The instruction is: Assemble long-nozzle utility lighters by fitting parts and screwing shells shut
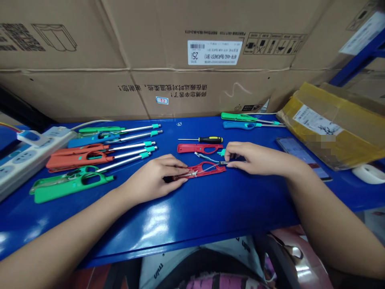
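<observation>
A red lighter shell half (207, 168) lies open on the blue shelf (210, 208), with a white wire and inner parts showing in it. My left hand (156, 178) pinches its left end, fingers closed on it. My right hand (252, 158) pinches the metal tube at the shell's right end, beside a teal tip (221, 152). The other red shell half (200, 148) lies just behind, and a black-and-yellow screwdriver (207, 139) lies behind that.
Several long-nosed lighters, green, red and blue (90, 158), lie at the left. Two more (243, 121) lie at the back right. A white power strip (21, 156) is far left, a phone (300, 154) and a taped parcel (333, 128) at right. Cardboard boxes (150, 60) wall the back.
</observation>
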Demonstrator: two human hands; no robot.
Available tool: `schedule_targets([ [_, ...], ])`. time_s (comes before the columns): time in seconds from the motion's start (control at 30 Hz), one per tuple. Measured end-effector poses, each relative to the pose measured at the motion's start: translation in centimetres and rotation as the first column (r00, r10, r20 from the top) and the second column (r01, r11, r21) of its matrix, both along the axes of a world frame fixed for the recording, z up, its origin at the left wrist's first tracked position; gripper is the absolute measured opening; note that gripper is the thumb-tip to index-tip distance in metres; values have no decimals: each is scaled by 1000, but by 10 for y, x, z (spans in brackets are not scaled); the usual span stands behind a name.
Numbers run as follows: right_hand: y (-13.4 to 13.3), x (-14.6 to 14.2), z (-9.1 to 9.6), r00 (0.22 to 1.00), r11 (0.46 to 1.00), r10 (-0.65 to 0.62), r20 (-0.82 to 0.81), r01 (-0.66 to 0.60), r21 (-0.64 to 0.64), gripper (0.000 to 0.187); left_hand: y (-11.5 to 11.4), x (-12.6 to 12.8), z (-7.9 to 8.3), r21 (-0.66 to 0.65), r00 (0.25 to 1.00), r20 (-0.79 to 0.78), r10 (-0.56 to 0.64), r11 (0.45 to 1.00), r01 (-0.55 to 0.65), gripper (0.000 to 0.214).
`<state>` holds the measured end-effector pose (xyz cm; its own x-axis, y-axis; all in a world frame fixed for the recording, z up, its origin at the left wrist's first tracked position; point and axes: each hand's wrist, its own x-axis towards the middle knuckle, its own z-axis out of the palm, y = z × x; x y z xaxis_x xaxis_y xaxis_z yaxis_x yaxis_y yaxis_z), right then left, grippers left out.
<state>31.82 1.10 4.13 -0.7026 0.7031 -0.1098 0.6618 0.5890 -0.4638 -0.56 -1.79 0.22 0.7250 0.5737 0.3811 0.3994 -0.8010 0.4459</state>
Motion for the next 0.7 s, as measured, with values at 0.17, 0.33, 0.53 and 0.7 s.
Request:
schedule_targets([
  [0.17, -1, 1, 4, 1000, 998, 25, -7, -25, -55, 11, 3, -2, 1, 22, 1000, -9, 13, 1000, -12, 24],
  [0.33, 1, -5, 0, 997, 998, 67, -37, -67, 7, 13, 2, -2, 2, 22, 1000, -10, 4, 1000, -4, 23],
  [0.53, 0, -6, 1, 997, 998, 69, -48, -69, -12, 15, 2, -2, 3, 12, 1000, -28, 2, 1000, -1, 22],
  [0.7, -1, -2, 1, 998, 999, 50, -23, -50, -10, 14, 2, -1, 3, 11, 999, -32, 13, 1000, -13, 21],
])
